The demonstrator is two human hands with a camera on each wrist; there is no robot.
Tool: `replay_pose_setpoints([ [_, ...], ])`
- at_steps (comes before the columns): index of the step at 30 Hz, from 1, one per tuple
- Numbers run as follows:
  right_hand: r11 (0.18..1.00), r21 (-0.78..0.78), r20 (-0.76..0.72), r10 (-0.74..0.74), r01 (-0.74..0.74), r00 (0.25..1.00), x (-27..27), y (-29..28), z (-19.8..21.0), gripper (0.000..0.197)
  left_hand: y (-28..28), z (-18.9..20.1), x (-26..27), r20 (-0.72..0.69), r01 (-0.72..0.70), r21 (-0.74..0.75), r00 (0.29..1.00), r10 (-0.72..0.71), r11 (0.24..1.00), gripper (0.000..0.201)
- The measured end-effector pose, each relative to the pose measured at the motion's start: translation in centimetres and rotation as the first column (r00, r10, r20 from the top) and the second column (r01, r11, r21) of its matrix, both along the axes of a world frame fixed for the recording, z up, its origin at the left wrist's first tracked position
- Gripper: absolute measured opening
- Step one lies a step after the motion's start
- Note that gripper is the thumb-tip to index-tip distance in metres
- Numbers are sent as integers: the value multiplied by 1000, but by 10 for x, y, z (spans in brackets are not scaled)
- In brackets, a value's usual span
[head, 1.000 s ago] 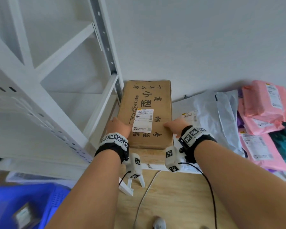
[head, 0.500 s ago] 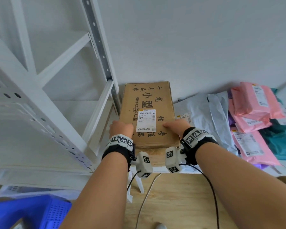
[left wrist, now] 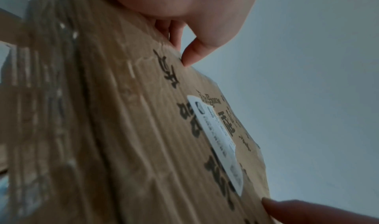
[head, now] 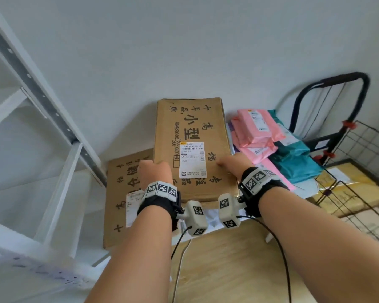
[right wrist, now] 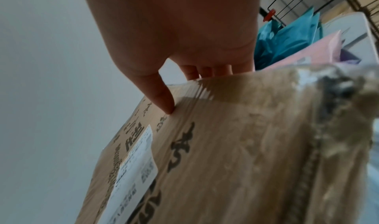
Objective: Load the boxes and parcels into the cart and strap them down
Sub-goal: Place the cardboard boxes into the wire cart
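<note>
Flat cardboard box held up, both near corners gripped: left hand and right hand, thumbs on top, fingers beneath. Second box lower left. Pink parcels right; wire cart far right.

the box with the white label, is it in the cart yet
Not yet: both hands, left hand and right hand, grip the box; the cart stands right.

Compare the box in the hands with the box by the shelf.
The held box is gripped at its sides by the left hand and right hand; the other box is untouched. The held box shows fully; the other is partly covered. Both are brown, printed and labelled.
</note>
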State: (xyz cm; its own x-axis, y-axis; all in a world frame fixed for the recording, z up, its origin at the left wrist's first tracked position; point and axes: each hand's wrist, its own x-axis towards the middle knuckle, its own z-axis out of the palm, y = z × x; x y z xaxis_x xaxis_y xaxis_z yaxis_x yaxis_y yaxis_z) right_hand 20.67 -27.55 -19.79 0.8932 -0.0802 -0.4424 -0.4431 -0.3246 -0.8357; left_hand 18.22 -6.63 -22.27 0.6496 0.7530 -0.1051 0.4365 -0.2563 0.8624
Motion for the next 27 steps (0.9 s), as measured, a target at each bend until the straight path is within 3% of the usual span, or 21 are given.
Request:
replay_pose_setpoints([
  [5,993,47,23,-106,105,994,13,-71,4,35,-76,18,21,68,83,75,994,-88,994,7],
  [17,947,19,53,-322,322,945,44,-286,10,40,-297,37,95,100,302,128,944,-315,945,17],
  [19,933,28,43,-360,359,932,45,-322,6,41,-333,32,106,101,355,112,925,-366,928,8],
  [22,902,12,3,-431,431,902,39,-373,-2,37,-387,21,118,73,443,99,890,-450,891,16],
  [27,842,-24,-79,-539,539,838,20,-449,-16,44,-472,8,121,-16,631,101,774,-633,769,17],
])
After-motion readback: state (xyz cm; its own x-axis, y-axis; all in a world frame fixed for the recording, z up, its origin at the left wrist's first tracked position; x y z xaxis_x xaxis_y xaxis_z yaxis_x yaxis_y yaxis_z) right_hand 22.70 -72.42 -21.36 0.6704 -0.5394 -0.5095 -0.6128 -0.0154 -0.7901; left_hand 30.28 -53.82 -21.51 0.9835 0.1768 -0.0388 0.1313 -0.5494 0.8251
